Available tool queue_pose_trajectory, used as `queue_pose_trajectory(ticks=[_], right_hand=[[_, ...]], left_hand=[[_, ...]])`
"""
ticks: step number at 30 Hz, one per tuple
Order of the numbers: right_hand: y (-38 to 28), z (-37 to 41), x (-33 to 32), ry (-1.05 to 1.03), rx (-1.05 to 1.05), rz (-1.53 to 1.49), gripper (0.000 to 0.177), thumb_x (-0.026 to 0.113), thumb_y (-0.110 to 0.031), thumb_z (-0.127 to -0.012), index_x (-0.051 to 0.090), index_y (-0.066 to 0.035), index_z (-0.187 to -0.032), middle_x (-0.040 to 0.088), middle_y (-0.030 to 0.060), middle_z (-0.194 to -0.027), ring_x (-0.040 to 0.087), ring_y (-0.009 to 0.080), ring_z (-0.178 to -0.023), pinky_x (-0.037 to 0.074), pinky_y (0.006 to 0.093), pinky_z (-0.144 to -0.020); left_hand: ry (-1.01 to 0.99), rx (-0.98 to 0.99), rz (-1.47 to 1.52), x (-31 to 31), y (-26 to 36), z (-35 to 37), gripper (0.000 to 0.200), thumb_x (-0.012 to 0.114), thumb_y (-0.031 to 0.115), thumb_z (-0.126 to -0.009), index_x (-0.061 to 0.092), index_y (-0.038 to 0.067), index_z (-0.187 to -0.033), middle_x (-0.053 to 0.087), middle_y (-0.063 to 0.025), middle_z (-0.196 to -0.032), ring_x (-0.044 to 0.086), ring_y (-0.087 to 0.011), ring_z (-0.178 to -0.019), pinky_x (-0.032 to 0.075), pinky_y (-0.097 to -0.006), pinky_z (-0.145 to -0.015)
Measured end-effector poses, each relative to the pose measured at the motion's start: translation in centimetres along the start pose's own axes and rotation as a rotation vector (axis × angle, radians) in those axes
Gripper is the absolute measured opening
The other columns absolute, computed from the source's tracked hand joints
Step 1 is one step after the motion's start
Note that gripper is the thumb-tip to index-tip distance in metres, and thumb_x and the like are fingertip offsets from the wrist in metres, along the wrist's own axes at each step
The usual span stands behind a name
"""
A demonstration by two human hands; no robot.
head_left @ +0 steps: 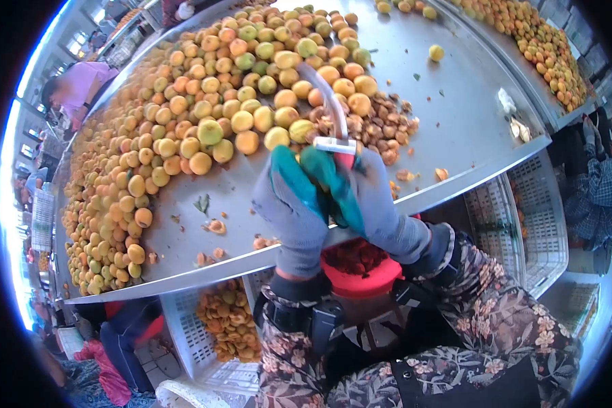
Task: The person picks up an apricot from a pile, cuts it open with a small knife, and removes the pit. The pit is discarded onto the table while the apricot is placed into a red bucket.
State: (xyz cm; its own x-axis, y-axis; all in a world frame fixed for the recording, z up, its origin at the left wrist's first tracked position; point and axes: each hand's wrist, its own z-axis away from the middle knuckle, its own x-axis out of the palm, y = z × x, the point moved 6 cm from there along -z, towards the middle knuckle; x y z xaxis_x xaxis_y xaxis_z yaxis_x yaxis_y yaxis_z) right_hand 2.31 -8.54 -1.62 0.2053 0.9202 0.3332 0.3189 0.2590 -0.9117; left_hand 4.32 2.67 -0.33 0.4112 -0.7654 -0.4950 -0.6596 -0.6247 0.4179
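Head view: both gloved hands are pressed together over the near edge of the steel desk [455, 115].

1. Right hand [377, 204]: clenched on the red handle of the knife [328, 98]. The curved metal blade rises from the top of this hand and points away from the person.
2. Left hand [289, 207]: curled and touching the right hand. Its teal fingertips [284, 178] lie against the knife base. What it grips is hidden, so its grasp cannot be told.
3. Beyond the hands: the blade tip reaches into the near edge of the apricots [204, 129], a large heap spreading ahead and to the left of the left hand. The nearest fruit lies just past the fingertips.
4. Ahead and to the right of the right hand: a pile of brown pits [382, 126], touching the fruit heap.
5. Loose pieces: fruit scraps [216, 226] lie left of the left hand; another piece [442, 174] lies right of the right hand.
6. Below the hands, under the desk edge: a red tub [360, 282] with dark contents, partly covered by both wrists.
7. Below left: a white crate [183, 326] holding apricot halves [228, 316]. Below right: a second crate [523, 217].
8. Other people: one in a pink top [81, 85] at the far left of the desk, well apart; one in plaid [595, 197] far right.
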Motion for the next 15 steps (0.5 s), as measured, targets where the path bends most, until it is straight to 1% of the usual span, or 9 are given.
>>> queue_pose_trajectory(ticks=[2, 4, 6, 8, 10, 11, 12, 13, 15], right_hand=[[0.0, 0.0, -0.3, -0.020, 0.110, -0.073, 0.021, 0.061, -0.012, -0.088, 0.060, -0.001, -0.106, 0.061, -0.0011, -0.079, 0.053, 0.0040, -0.070, 0.044, 0.0205, -0.060], [-1.1, 0.0, -0.8, -0.014, 0.244, -0.052, 0.021, 0.061, -0.013, -0.088, 0.060, -0.001, -0.106, 0.060, -0.0016, -0.079, 0.052, 0.0032, -0.069, 0.044, 0.0195, -0.059], [-1.0, -0.2, -0.8, -0.026, 0.373, -0.054, 0.021, 0.061, -0.013, -0.089, 0.061, -0.001, -0.105, 0.060, -0.0020, -0.079, 0.052, 0.0025, -0.067, 0.043, 0.0184, -0.057], [-1.4, -1.0, -1.5, -0.016, 0.290, -0.036, 0.023, 0.063, -0.018, -0.089, 0.061, -0.002, -0.106, 0.060, -0.0023, -0.078, 0.051, 0.0002, -0.066, 0.043, 0.0166, -0.056], [-0.2, -1.1, -1.5, -0.093, 0.219, -0.064, 0.029, 0.069, -0.018, -0.083, 0.060, -0.002, -0.107, 0.064, 0.0030, -0.079, 0.059, 0.0059, -0.068, 0.047, 0.0223, -0.058], [-1.0, -0.9, -1.0, -0.162, -0.017, 0.195, 0.033, 0.070, -0.018, -0.081, 0.060, -0.002, -0.107, 0.064, 0.0079, -0.080, 0.062, 0.0134, -0.070, 0.048, 0.0269, -0.060], [-2.5, -0.4, 0.3, -0.228, -0.256, 0.449, 0.037, 0.071, -0.018, -0.078, 0.059, -0.002, -0.108, 0.065, 0.0128, -0.082, 0.066, 0.0208, -0.072, 0.050, 0.0315, -0.062], [-3.1, 0.3, 0.7, -0.297, -0.215, 0.662, 0.042, 0.071, -0.018, -0.075, 0.057, -0.001, -0.110, 0.063, 0.0196, -0.086, 0.064, 0.0341, -0.081, 0.051, 0.0384, -0.069], [-2.9, 0.9, 1.4, -0.322, -0.192, 0.724, 0.042, 0.069, -0.019, -0.076, 0.057, -0.001, -0.111, 0.063, 0.0206, -0.086, 0.063, 0.0365, -0.082, 0.050, 0.0391, -0.070]], left_hand=[[0.097, 0.191, -0.071, 0.0, 0.8, 0.3, 0.042, 0.062, 0.019, -0.082, 0.048, -0.003, -0.115, 0.055, -0.0161, -0.082, 0.056, -0.0312, -0.063, 0.043, -0.0380, -0.054], [-0.054, -0.086, 0.105, 0.6, 0.3, -0.3, 0.034, 0.060, 0.018, -0.084, 0.050, -0.002, -0.109, 0.057, -0.0134, -0.082, 0.057, -0.0273, -0.065, 0.044, -0.0353, -0.052], [0.044, -0.669, 0.823, 1.3, -1.9, 1.1, 0.025, 0.055, 0.019, -0.089, 0.051, 0.000, -0.105, 0.058, -0.0097, -0.079, 0.058, -0.0215, -0.069, 0.047, -0.0315, -0.053], [0.011, -0.681, 0.902, 0.9, -1.9, 1.2, 0.025, 0.050, 0.023, -0.093, 0.049, 0.002, -0.108, 0.059, -0.0074, -0.087, 0.059, -0.0157, -0.077, 0.051, -0.0274, -0.059], [-0.122, -1.055, 1.828, 3.1, -1.5, 2.3, 0.042, 0.037, 0.035, -0.097, 0.042, 0.003, -0.123, 0.057, -0.0112, -0.110, 0.058, -0.0210, -0.095, 0.049, -0.0350, -0.085], [-0.145, -0.885, 1.375, 3.0, -1.7, 2.8, 0.051, 0.032, 0.044, -0.096, 0.045, 0.001, -0.122, 0.057, -0.0153, -0.113, 0.058, -0.0269, -0.097, 0.045, -0.0400, -0.092], [-0.132, -0.880, 1.378, 2.9, -2.1, 3.6, 0.051, 0.032, 0.044, -0.096, 0.045, 0.001, -0.122, 0.057, -0.0153, -0.113, 0.058, -0.0269, -0.097, 0.045, -0.0400, -0.092], [-0.195, -0.874, 1.360, 3.0, -2.3, 4.4, 0.043, 0.043, 0.032, -0.094, 0.038, 0.002, -0.125, 0.056, -0.0137, -0.112, 0.059, -0.0253, -0.097, 0.048, -0.0378, -0.089], [-0.160, -1.016, 1.336, 3.2, -2.1, 4.7, 0.043, 0.055, 0.018, -0.091, 0.035, 0.002, -0.125, 0.055, -0.0126, -0.111, 0.057, -0.0222, -0.101, 0.050, -0.0351, -0.088]])
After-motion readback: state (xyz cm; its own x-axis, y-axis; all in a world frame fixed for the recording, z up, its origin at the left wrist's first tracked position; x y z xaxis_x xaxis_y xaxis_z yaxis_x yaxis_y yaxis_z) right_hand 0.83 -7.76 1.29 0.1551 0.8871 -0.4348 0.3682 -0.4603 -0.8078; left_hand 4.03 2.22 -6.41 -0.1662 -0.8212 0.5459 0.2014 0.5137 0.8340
